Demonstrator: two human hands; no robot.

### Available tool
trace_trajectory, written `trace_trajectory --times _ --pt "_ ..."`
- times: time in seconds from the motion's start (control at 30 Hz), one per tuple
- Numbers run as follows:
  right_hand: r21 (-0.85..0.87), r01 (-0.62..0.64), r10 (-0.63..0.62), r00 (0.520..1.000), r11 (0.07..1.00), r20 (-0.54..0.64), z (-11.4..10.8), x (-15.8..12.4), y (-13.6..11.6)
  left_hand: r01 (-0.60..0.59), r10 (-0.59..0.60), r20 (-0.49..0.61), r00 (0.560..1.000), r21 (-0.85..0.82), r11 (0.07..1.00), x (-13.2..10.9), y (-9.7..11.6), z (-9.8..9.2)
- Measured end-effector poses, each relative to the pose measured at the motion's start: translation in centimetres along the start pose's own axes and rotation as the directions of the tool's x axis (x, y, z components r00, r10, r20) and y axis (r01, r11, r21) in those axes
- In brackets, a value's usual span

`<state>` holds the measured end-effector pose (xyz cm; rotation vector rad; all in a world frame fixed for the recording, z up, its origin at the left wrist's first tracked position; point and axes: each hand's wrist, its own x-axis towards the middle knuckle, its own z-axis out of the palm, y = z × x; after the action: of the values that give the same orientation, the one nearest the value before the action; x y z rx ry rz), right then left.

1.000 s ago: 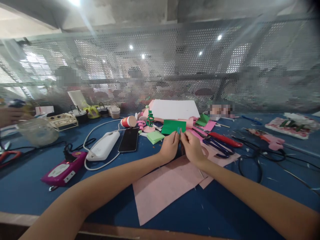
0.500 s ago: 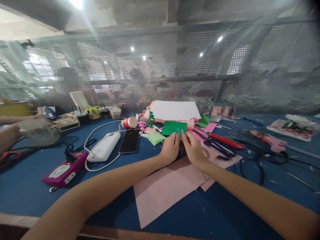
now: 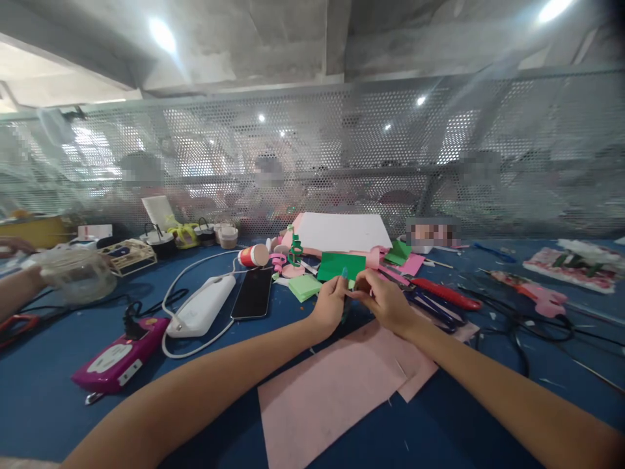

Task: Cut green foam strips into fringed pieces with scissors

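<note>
My left hand [image 3: 328,306] is closed in a pinch, with a small blue tip [image 3: 344,272] showing at the thumb. What it holds is otherwise hidden. My right hand [image 3: 385,301] meets it from the right, thumb and forefinger pressed together on something too small to make out. Just beyond the fingers lies a dark green sheet [image 3: 336,265], with light green paper squares [image 3: 303,286] to its left. Under and in front of my hands rests a large pink sheet [image 3: 332,397].
A phone [image 3: 252,294], a white power bank [image 3: 201,306] with a cable and a purple power strip [image 3: 122,355] lie left. Red-handled pliers [image 3: 446,293] and a pink glue gun [image 3: 544,299] lie right. Another person's arm [image 3: 24,283] is beside a clear jar [image 3: 78,277].
The view has tilted up slightly. My right hand has turned and drawn back a little from the left, its fingers now bent in a pinch. The other person's hand at left has shifted.
</note>
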<state>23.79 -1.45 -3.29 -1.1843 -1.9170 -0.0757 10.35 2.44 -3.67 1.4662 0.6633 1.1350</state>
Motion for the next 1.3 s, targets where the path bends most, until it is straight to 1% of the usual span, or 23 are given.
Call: trace_trajectory --times 0.07,0.13,0.23,0.33,0.43,0.5,0.57,0.73,0.8,0.93,1.03,1.13,1.2,1.23,1.3 --pt "-0.014 0.035 -0.035 0.999 0.999 0.019 0.0 0.0 0.3 -0.014 0.015 0.026 1.000 -0.018 1.000 -0.1 0.0 0.0" --pt "-0.004 0.052 -0.052 0.998 0.999 0.019 0.0 0.1 0.3 -0.023 0.025 0.076 0.997 -0.026 0.999 -0.2 0.1 0.0" --pt "0.055 0.062 -0.063 0.998 0.997 0.018 -0.1 0.1 0.1 -0.032 0.034 0.128 0.991 -0.016 0.999 -0.1 0.3 -0.2" --pt "0.146 0.062 -0.066 0.998 0.987 0.024 -0.4 0.3 -0.1 -0.085 0.083 0.170 0.982 0.003 0.996 0.0 0.7 -0.4" --pt "0.230 0.009 -0.021 0.998 0.973 0.053 -0.6 0.5 0.0 -0.149 0.134 0.232 0.963 0.048 0.988 0.3 0.9 -0.8" --pt "0.283 -0.040 0.017 0.996 0.958 0.083 -0.7 0.6 0.0 -0.162 0.135 0.269 0.954 0.081 0.983 0.5 0.7 -1.2" --pt "0.334 -0.076 0.038 0.992 0.939 0.118 -0.9 0.7 0.1 -0.155 0.117 0.293 0.949 0.108 0.982 0.6 0.5 -1.5" --pt "0.411 -0.117 0.028 0.976 0.904 0.216 -1.6 1.0 0.2 -0.122 0.075 0.328 0.942 0.127 0.984 0.6 0.2 -1.6" --pt "0.433 -0.122 0.019 0.972 0.893 0.234 -1.7 1.1 0.2 -0.119 0.078 0.333 0.940 0.104 0.987 0.5 0.4 -1.5" --pt "0.450 -0.089 -0.019 0.973 0.888 0.230 -1.8 1.2 0.2 -0.092 0.064 0.320 0.945 0.073 0.993 0.4 0.7 -1.4" --pt "0.446 -0.094 -0.002 0.977 0.890 0.211 -1.9 1.1 0.1 -0.050 0.036 0.303 0.952 0.038 0.998 0.4 0.8 -1.3" --pt "0.469 -0.124 0.073 0.989 0.875 0.125 -1.7 1.1 -0.1 0.020 -0.006 0.274 0.962 -0.048 0.999 0.4 0.8 -1.2" --pt "0.518 -0.179 0.156 0.984 0.836 0.087 -1.3 1.1 -0.3 0.065 -0.043 0.255 0.966 -0.080 0.995 0.5 0.8 -1.1" --pt "0.546 -0.216 0.200 0.976 0.809 0.090 -1.0 1.1 -0.5 0.077 -0.056 0.246 0.968 -0.076 0.994 0.5 0.7 -1.1" --pt "0.602 -0.297 0.282 0.952 0.741 0.122 -0.2 1.1 -0.9 0.062 -0.054 0.209 0.976 -0.031 0.998 0.7 0.6 -1.0"
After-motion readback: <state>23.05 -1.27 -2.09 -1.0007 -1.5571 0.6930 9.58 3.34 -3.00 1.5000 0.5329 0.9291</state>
